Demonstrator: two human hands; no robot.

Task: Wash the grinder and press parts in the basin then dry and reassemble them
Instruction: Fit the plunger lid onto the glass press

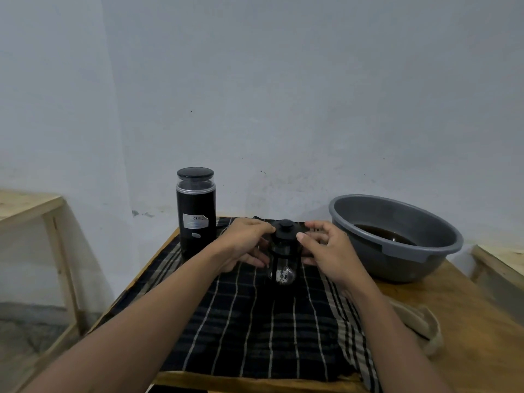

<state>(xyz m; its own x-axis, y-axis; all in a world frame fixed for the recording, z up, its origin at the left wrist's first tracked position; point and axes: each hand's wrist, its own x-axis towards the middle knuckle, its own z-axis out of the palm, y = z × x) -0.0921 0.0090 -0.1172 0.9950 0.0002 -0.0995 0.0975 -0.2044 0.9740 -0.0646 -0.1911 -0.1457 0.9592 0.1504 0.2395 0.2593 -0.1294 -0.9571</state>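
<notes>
- French press (283, 252): small glass beaker in a black frame, standing upright on the checked cloth (255, 321) near the middle of the desk (467, 321). Its black lid with the knob (285, 224) is in place, and the metal filter disc (283, 275) sits low in the beaker.
- Left grip (243, 245): a bare hand, fingers curled round the left side of the press and thumb reaching to the lid's edge, so it is clamped on the press.
- Right grip (331, 251): a bare hand, thumb against the right edge of the lid and fingers curled round the far and right side of the beaker. It is likewise clamped on the press.
- Grinder (195, 214): tall black cylinder with a clear upper section and a black cap, upright at the cloth's far left corner, just left of the left grip and apart from it.
- Basin (397, 265): grey and round, resting on bare wood at the far right of the desk and holding dark liquid (382, 232).
- Beige rag (422, 321): crumpled on the desk, right of the cloth and nearer than the basin.
- Wooden frame (28, 205): stands beside the desk at the left.
</notes>
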